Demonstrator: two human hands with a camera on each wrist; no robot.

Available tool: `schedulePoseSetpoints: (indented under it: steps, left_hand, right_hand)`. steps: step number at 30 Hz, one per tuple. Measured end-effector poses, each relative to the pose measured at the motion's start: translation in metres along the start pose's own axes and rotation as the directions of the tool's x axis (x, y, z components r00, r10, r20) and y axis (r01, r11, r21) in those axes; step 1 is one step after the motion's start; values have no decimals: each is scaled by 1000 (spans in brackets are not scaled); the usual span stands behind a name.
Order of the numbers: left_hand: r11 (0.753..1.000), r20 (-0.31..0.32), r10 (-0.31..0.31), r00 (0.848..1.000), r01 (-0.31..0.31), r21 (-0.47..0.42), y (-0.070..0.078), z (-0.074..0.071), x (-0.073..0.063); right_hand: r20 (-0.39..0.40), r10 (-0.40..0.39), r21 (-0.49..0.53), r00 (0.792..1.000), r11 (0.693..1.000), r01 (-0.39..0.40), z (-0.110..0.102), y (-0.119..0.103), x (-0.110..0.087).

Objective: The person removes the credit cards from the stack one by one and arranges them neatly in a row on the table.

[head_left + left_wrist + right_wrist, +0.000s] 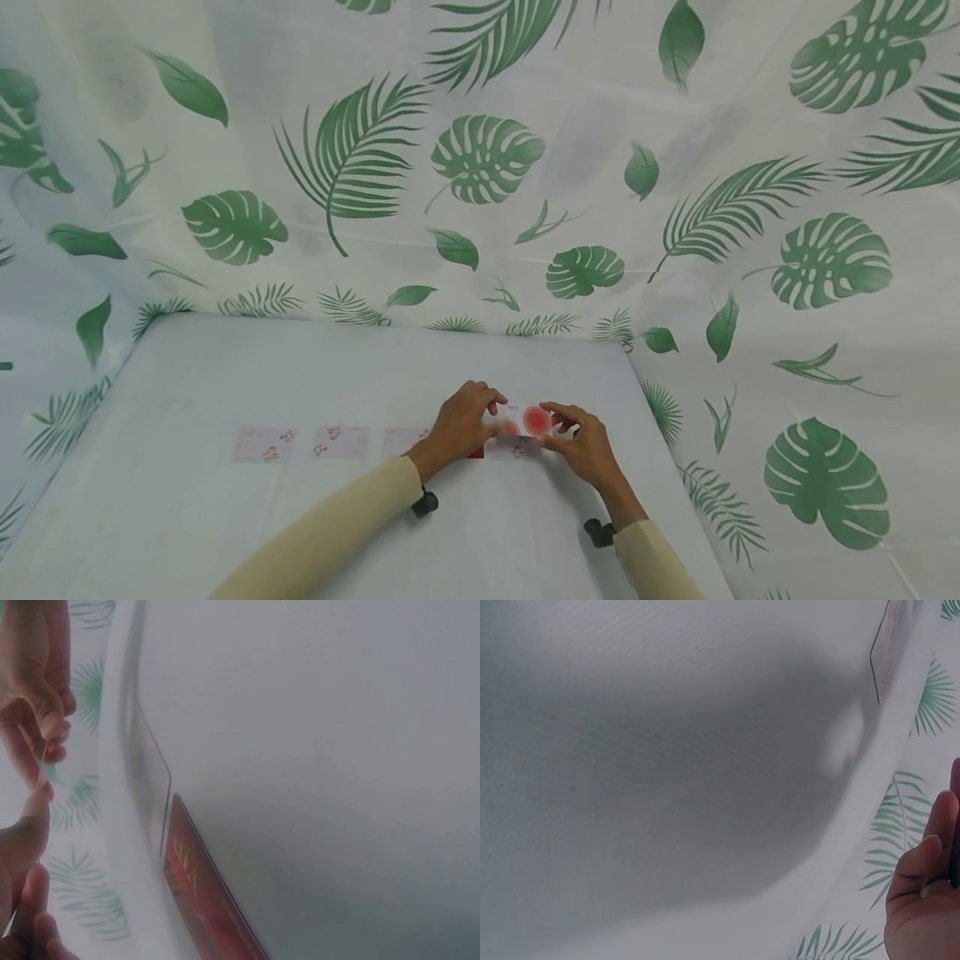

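Note:
Held up between both hands is a thin, pale card with a large red circle (536, 421) and a smaller red spot. My left hand (467, 419) pinches its left side between thumb and fingers. At its right edge, my right hand (587, 446) grips it the same way. The left wrist view shows the two hands' fingertips meeting the card almost edge-on. Below the hands a red card (206, 889) with gold lettering lies on the table, partly hidden by the left hand in the head view. Beside it rests a pale pink card (513, 451).
Farther left, three pale pink cards with small floral prints lie in a row: one at the far left (265, 445), another (341, 442), and a third (405, 438) near the left wrist. The white table (187, 517) meets leaf-patterned sheeting (487, 225) at its back and sides.

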State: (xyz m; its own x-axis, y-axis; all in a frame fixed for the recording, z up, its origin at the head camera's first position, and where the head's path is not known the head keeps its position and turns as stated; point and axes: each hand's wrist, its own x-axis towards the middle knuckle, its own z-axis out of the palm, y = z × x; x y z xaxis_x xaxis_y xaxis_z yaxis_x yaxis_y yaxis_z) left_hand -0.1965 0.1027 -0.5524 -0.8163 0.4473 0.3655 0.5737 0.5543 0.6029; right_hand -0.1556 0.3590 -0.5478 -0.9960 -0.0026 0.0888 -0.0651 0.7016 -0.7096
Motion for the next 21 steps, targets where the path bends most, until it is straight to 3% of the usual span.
schedulePoseSetpoints:
  steps: [21]
  left_hand:
    - [999, 40, -32, 999, 32, -2, 8, 11, 0]
  right_hand:
    - [-5, 19, -23, 1000, 1000, -19, -4, 9, -8]
